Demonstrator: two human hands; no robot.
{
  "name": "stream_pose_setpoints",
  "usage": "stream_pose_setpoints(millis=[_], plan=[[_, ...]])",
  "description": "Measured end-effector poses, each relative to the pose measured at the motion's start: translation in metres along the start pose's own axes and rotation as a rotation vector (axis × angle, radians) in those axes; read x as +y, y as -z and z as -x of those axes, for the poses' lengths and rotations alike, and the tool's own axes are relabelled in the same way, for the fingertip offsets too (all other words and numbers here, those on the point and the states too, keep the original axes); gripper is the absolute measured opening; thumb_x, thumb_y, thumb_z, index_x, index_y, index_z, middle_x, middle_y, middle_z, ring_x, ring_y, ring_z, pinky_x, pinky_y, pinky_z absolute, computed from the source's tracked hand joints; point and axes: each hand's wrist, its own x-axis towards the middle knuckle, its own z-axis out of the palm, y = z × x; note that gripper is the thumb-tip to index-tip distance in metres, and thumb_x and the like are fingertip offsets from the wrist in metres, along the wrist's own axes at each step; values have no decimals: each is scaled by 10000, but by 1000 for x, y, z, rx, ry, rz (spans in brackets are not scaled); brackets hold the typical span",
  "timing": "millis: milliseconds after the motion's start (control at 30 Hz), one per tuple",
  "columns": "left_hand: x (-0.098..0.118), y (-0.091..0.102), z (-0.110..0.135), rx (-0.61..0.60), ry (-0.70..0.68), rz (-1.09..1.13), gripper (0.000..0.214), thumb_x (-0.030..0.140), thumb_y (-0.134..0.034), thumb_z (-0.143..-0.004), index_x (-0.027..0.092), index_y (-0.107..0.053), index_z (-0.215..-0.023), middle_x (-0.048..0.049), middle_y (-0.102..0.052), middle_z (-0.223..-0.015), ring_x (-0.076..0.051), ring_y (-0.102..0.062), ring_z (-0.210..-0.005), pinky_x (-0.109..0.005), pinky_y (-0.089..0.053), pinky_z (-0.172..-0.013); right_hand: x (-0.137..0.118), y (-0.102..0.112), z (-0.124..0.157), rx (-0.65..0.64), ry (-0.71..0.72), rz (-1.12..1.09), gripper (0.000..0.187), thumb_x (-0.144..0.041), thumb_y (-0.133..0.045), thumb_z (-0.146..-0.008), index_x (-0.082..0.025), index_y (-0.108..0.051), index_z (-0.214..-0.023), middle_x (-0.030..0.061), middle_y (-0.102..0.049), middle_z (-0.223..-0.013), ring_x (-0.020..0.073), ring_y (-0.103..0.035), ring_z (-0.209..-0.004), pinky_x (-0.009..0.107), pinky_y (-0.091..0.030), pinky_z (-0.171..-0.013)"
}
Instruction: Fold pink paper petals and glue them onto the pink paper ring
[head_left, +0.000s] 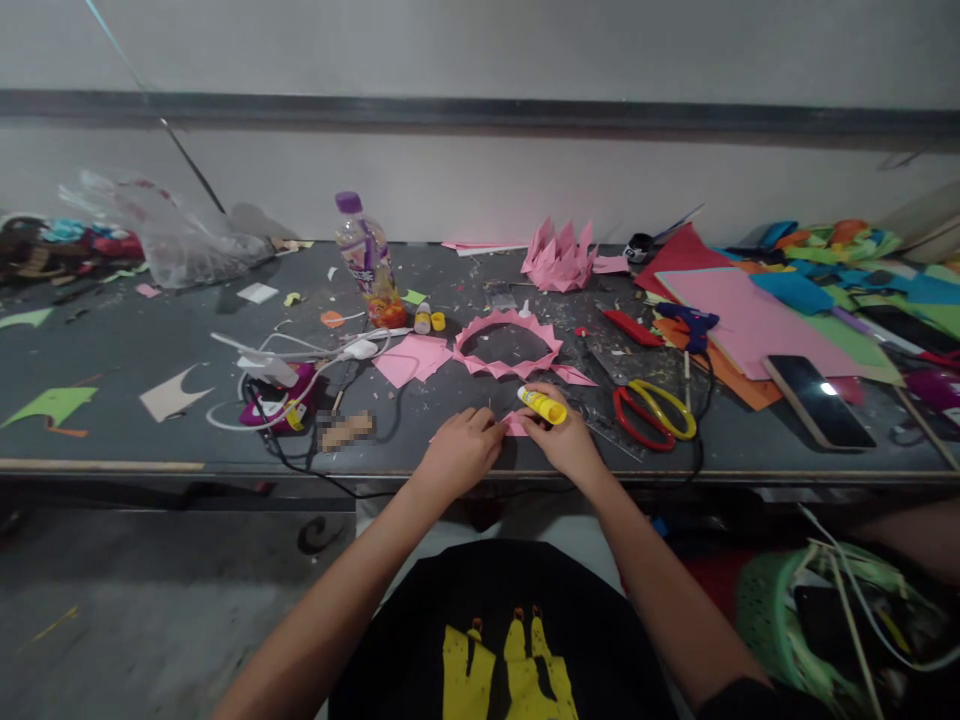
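Note:
A small piece of pink paper (516, 424) lies at the table's front edge, mostly covered by my fingers. My left hand (465, 447) is closed, its fingertips pressing on the paper's left part. A yellow glue stick (544, 406) is tucked in my right hand (566, 442), whose fingertips also touch the paper's right side. Just beyond my hands lies a ring of folded pink paper points (555, 350), with one point sticking out to the right. A stack of pink paper squares (414, 360) is left of the ring. Behind it stands a pink folded-paper flower (561, 258).
Scissors (660, 412), a clear ruler (615, 436), a glue gun (686, 325) and a phone (817, 402) lie on the right, near coloured sheets (757, 310). On the left are a drink bottle (367, 265), a purple power strip (296, 400) with cables, and paper scraps.

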Motion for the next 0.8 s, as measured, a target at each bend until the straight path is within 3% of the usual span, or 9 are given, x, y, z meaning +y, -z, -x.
stream_pose_setpoints(millis=[500,667,800], plan=[[-4,-8,7,116,84,36,155,204,-497,-879,146,-641,-881,-60,-607,-843,-191,-565,-780,-320,-455,-709,7,-1,2,-14,18,41,375,-220,-562,-754,-231,-509,-1125,12,-699,-810,186,-681,-739,316,-510,-720],[-6,-8,8,157,131,115,184,202,-470,-890,161,-646,-858,-53,-597,-840,-163,-559,-758,-287,-460,-699,6,2,10,-101,146,63,372,-190,-521,-784,-234,-501,-1153,49,-695,-1006,180,-674,-892,308,-507,-800],[-6,-10,9,186,144,165,224,199,-437,-902,151,-653,-872,-67,-602,-867,-166,-561,-777,-301,-476,-726,3,5,16,-167,254,286,407,-166,-512,-771,-222,-515,-1174,64,-685,-1052,213,-648,-923,345,-491,-829]])
